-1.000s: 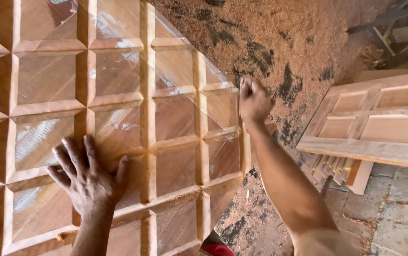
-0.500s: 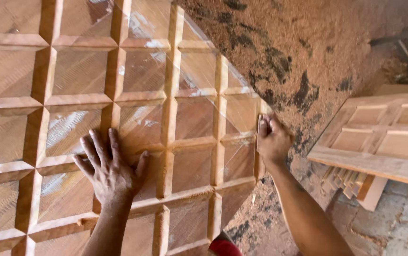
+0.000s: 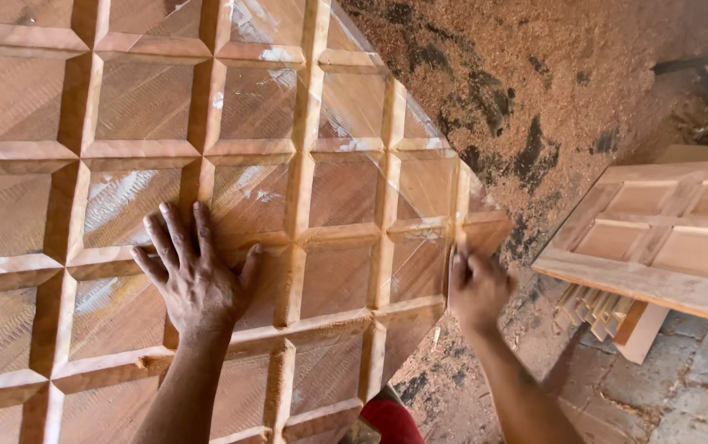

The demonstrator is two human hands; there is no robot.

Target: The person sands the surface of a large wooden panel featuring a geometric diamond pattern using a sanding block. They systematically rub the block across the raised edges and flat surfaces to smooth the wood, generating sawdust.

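Note:
A large wooden panel (image 3: 337, 189) with a grid of raised ribs and recessed squares fills the left and middle of the view, with a glossy clear sheet over it. My left hand (image 3: 193, 275) lies flat on the panel, fingers spread, pressing on a rib crossing. My right hand (image 3: 477, 288) is blurred at the panel's right edge. Its fingers are curled around a thin flat piece (image 3: 456, 247), perhaps sandpaper, held against the edge.
Sawdust (image 3: 535, 74) is heaped on the ground beyond the panel. A second framed wooden panel (image 3: 658, 238) lies at the right over a bundle of thin wood strips (image 3: 596, 308). Stone paving (image 3: 682, 386) shows at the lower right. Something red (image 3: 388, 419) sits below the panel.
My right hand has slid down along the panel's right edge toward me. My left hand has stayed flat on the same spot while the view shifted.

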